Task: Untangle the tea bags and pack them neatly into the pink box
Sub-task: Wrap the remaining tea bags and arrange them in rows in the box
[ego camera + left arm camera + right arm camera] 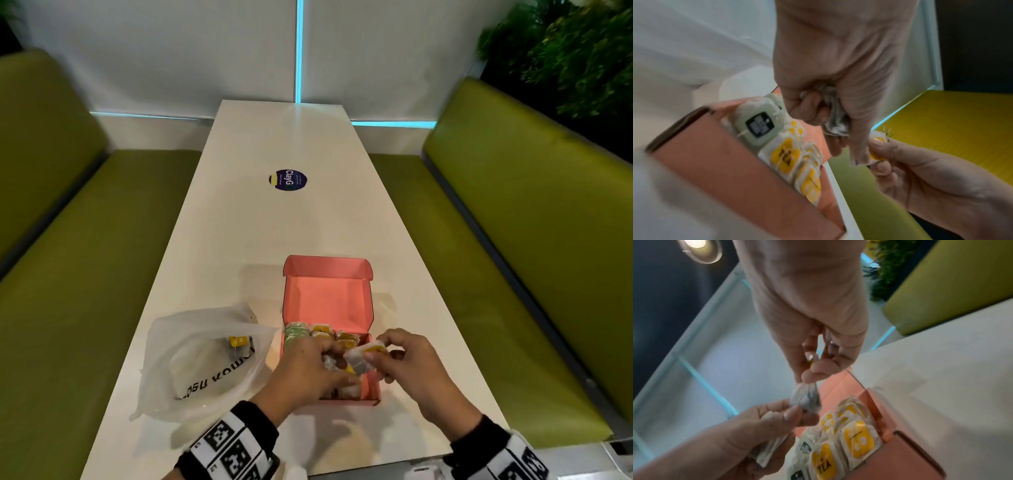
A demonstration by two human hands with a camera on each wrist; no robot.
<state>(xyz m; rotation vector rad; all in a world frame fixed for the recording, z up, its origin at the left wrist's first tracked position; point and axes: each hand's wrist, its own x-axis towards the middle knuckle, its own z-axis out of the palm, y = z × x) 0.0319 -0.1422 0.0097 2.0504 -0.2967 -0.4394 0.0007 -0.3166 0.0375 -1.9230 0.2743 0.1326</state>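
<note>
Head view, low centre of the frame: both hands work over the near end of the pink box (329,294), whose lid stands open toward the top of the picture. The left hand (308,370) has its fingers curled round a crumpled tea bag (835,113), seen at mid-frame in the left wrist view. The right hand (407,363) pinches a yellow tag (371,348) between thumb and fingertips, just right of the left hand. Whether a string joins tag and bag cannot be told through the blur. Packed bags (849,443) stand upright in rows in the box, green-labelled ones toward its left side, yellow ones beside them. A plastic sack (202,359) lies on the table (281,137) at lower left, with at least one more yellow-tagged bag inside. These bags look very light, soft and easily crushed, the paper likely to tear if tugged. I would hold each by the stiffer tag or the sealed edge, not the filled middle, and ease strings apart with slack. Slotting one in likely needs a gentle edge-on push.
</note>
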